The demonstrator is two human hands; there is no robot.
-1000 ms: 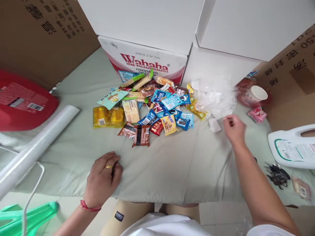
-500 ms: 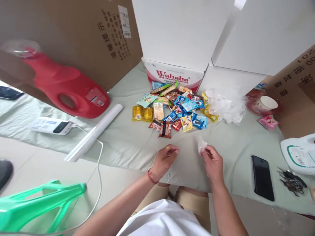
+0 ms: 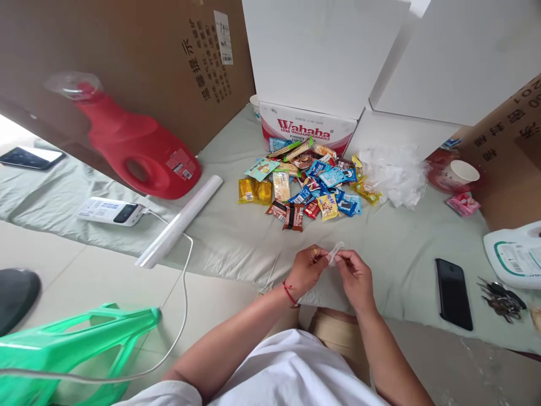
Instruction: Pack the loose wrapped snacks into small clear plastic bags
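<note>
While our left hand point(image 3: 308, 272) and right hand point(image 3: 358, 282), fingertips drawn together, pinch the plastic film point(image 3: 337, 251) between them, nearer us than the snacks point(image 3: 328, 207), we best grip its edges lightly.

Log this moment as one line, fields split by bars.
left hand: pinches clear plastic | right hand: pinches same piece | beyond hands: heaped snack packets | right side: black phone

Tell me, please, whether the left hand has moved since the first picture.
Yes, the left hand has moved rightward, judged against the Wahaha box.
</note>
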